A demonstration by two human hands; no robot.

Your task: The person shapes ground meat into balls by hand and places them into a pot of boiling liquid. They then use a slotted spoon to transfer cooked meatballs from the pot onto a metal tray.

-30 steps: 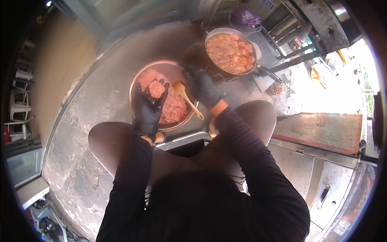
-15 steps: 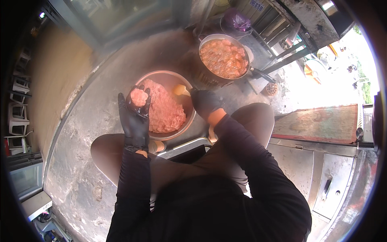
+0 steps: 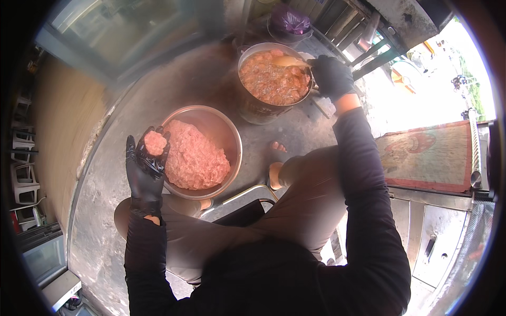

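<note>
My left hand (image 3: 146, 174), in a black glove, cups a small lump of pink ground meat (image 3: 155, 142) at the left rim of a wide metal bowl (image 3: 226, 129). A large mound of ground meat (image 3: 195, 158) fills much of that bowl. Farther off to the right, my right hand (image 3: 332, 78), also gloved in black, grips a yellowish spoon (image 3: 287, 61) by its handle. The spoon's head reaches over the far right part of a deep pot (image 3: 262, 112). Bubbling brownish liquid with pieces of meat (image 3: 271, 81) fills the pot.
Behind the pot sits a basin with a purple plastic bag (image 3: 291, 21). A slatted metal stand (image 3: 363, 39) rises at the far right. Near right is a steel cabinet (image 3: 437, 239) with a reddish board (image 3: 427, 158) on top. White stools (image 3: 23, 168) line the far left.
My right hand has carried the spoon from the bowl over to the pot. My left hand still holds the meat lump beside the bowl. The whole view has shifted slightly.
</note>
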